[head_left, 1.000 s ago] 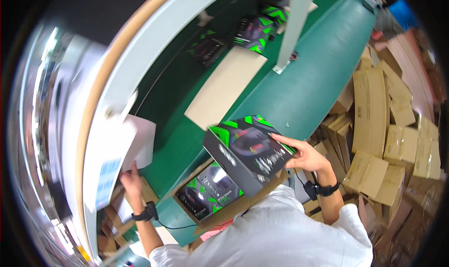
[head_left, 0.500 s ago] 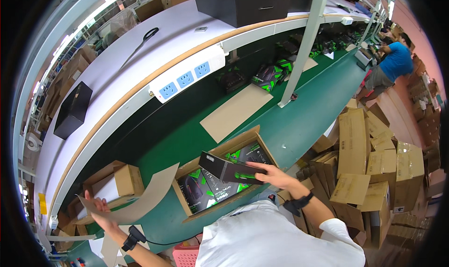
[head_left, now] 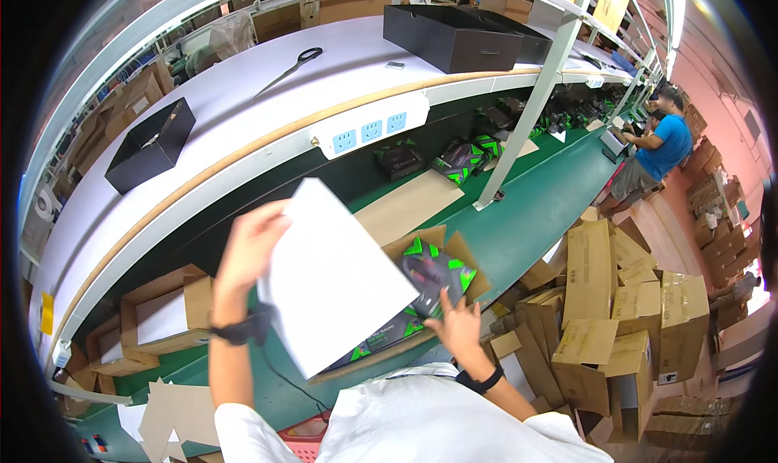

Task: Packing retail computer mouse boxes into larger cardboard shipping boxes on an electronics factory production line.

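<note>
My left hand (head_left: 253, 240) grips the edge of a large sheet of card (head_left: 332, 280), its white face toward me, held tilted over an open brown carton (head_left: 483, 283). The sheet hides the carton's left part. Inside the carton lie printed black-and-green boxes (head_left: 433, 267). My right hand (head_left: 458, 325) has its fingers spread against the near edge of the box at the carton's right end. Nothing is gripped in that hand.
A brown cardboard sheet (head_left: 409, 207) lies on the green bench (head_left: 519, 220) behind the carton. More cartons (head_left: 166, 313) stand at left. A power strip (head_left: 373, 126) fronts the white shelf, which holds scissors (head_left: 296, 67) and black boxes. Flattened cartons (head_left: 600, 276) pile at right; a person in blue (head_left: 664, 151) works beyond.
My left hand has raised the card sheet and brought it right, over the carton; its white face now shows. The black box my right hand held has been let go in the carton.
</note>
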Motion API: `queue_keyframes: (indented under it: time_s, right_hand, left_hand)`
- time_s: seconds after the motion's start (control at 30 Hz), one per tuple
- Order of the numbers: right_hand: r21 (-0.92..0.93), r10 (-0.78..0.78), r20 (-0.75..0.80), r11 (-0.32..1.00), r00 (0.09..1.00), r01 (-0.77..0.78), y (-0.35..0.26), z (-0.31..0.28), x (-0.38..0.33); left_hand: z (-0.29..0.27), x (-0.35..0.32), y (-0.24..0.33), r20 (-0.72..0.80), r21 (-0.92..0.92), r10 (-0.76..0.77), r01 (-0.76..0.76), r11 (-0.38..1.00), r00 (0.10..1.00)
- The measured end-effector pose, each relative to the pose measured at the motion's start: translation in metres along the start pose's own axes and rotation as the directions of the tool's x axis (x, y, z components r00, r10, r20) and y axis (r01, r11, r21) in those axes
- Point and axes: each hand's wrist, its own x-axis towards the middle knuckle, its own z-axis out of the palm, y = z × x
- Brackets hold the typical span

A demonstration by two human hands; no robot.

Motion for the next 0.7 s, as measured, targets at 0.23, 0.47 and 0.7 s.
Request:
queue_keyframes:
  time_s: [0.23, 0.47, 0.7]
  right_hand:
    - [0.271, -0.012, 0.321, 0.959, 0.947, -0.079, -0.003, 0.011, 0.017]
    - [0.405, -0.099, 0.441, 0.909, 0.892, -0.099, 0.076, 0.089, 0.088]
    - [0.571, -0.142, 0.718, 0.679, 0.681, -0.461, 0.051, 0.045, 0.112]
  left_hand:
    - [0.101, 0.032, -0.144, 0.128, 0.419, 0.151, -0.191, 0.888, 0.980]
    - [0.095, -0.082, -0.187, 0.233, 0.614, -0.030, -0.123, 0.779, 0.972]
    - [0.051, -0.167, -0.238, 0.309, 0.719, -0.559, 0.195, 0.667, 0.770]
